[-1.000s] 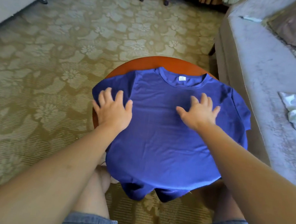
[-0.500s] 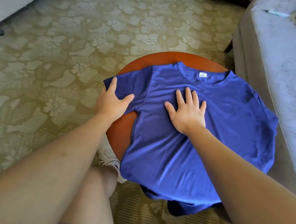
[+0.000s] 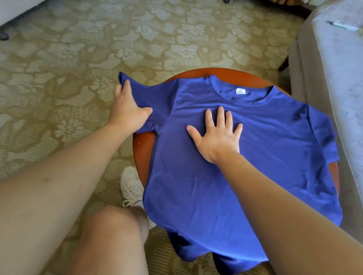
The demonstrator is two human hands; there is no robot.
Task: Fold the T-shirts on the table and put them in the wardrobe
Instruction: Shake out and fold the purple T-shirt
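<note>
Left grip held the sleeve of the blue T-shirt past the desk, right grip spread flat on its chest, so folding that sleeve inward looked next.

T-shirt on table, sofa right

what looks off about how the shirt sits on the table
The blue T-shirt overhangs the round table: its hem droops off the near edge, and the left hand holds one sleeve out past the rim. The right hand presses its chest flat.
</note>
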